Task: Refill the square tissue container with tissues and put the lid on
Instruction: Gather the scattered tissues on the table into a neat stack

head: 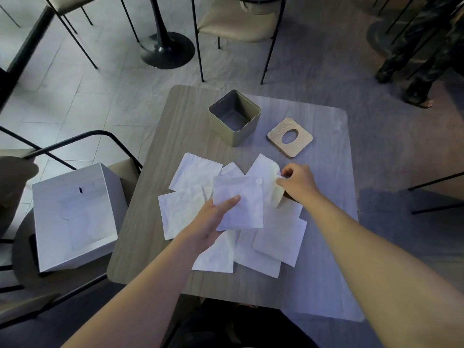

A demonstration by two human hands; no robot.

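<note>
Tissues (251, 249), white, square and loosely overlapping, cover the middle of a grey wood-grain worktop (155, 202), with the square olive-green metal tissue container (234, 118) as the fixed point behind them. That container stands upright and open, its grey interior bare, just beyond the far edge of the spread. To the container's right, near it but apart, the square light-wood lid with an oval hole (290, 137) lies flat on the worktop.

On the near side of the container, the person's left hand (213, 222) holds one flat white tissue sheet (239, 202) lifted above the pile, its grip closed with the thumb on top and the fingers beneath. Nearer than the lid and to the container's right, the right hand (297, 183) pinches the raised edge of another creased white tissue (266, 179), thumb and fingertips pressed together on the paper.

Left of the container and off the worktop's edge, a large open white cardboard box (75, 217) rests on a black-framed chair (82, 136). Beyond the container, a tan-cushioned chair (236, 21) and a black pedestal base (167, 50) stand on the floor.
</note>
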